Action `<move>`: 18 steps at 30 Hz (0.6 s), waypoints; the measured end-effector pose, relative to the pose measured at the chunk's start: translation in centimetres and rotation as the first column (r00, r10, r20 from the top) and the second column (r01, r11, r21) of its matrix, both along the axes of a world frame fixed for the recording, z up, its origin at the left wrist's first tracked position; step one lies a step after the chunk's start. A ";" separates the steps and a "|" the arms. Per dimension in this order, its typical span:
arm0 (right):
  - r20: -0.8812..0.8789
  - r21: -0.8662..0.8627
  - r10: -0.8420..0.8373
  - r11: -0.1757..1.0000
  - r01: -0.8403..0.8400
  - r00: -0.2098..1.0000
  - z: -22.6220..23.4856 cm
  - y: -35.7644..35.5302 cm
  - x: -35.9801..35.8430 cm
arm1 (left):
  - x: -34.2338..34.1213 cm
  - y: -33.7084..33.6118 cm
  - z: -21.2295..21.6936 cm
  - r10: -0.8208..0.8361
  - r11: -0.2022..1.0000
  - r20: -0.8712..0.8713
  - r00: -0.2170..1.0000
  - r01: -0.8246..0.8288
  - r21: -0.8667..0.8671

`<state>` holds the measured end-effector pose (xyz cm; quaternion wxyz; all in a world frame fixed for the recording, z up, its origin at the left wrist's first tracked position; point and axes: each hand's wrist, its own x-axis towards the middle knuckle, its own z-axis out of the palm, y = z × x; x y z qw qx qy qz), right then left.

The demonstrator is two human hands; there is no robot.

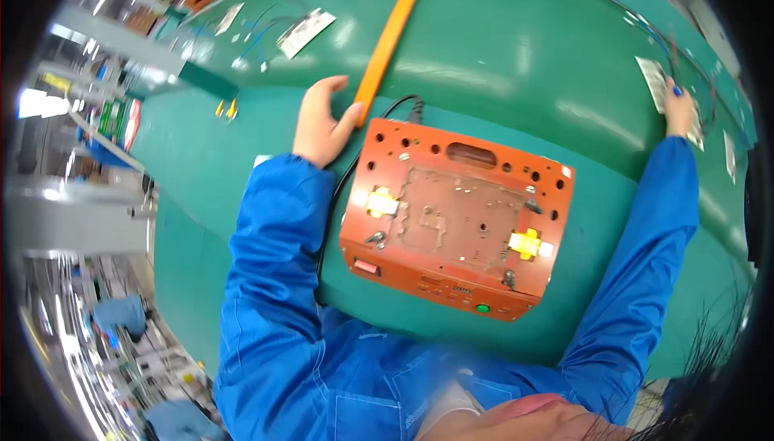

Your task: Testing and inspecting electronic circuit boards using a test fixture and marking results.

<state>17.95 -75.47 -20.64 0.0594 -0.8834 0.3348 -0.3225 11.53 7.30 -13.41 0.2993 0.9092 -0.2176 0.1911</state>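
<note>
Just beyond the orange-red test fixture (459, 219) at its far left corner, the left hand (324, 125) is spread empty; well off its right, the right hand (680, 112) touches a white panel (650, 80), grip unclear.

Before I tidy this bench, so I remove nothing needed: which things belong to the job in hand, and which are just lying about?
Likely in the job:
- blue piece at the right hand
- pale sheet beside it
- orange-red fixture, centre

Apparently lying about:
- yellow pieces, left
- another pale sheet, upper left
</note>
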 end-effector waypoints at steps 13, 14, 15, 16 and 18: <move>0.599 0.265 0.042 0.932 -0.248 0.800 4.2 15.1 -4.8 | -0.8 0.4 0.4 -0.001 0.995 0.100 0.995 0.011 -0.097; 0.661 0.247 0.088 0.912 -0.327 0.745 5.8 16.5 -6.5 | -0.5 -0.1 0.9 -0.029 0.988 0.143 0.989 0.050 -0.145; 0.718 0.223 0.126 0.890 -0.398 0.684 7.4 17.9 -8.1 | -0.4 -1.1 1.9 -0.072 0.983 0.149 0.986 0.095 -0.155; 0.761 0.258 0.136 0.833 -0.489 0.634 9.6 21.3 -9.7 | -0.9 -2.2 3.7 -0.157 0.963 0.228 0.961 0.200 -0.182; 0.785 0.309 0.179 0.716 -0.626 0.593 15.2 28.5 -13.6 | -2.6 -4.8 8.3 -0.359 0.889 0.348 0.866 0.431 -0.156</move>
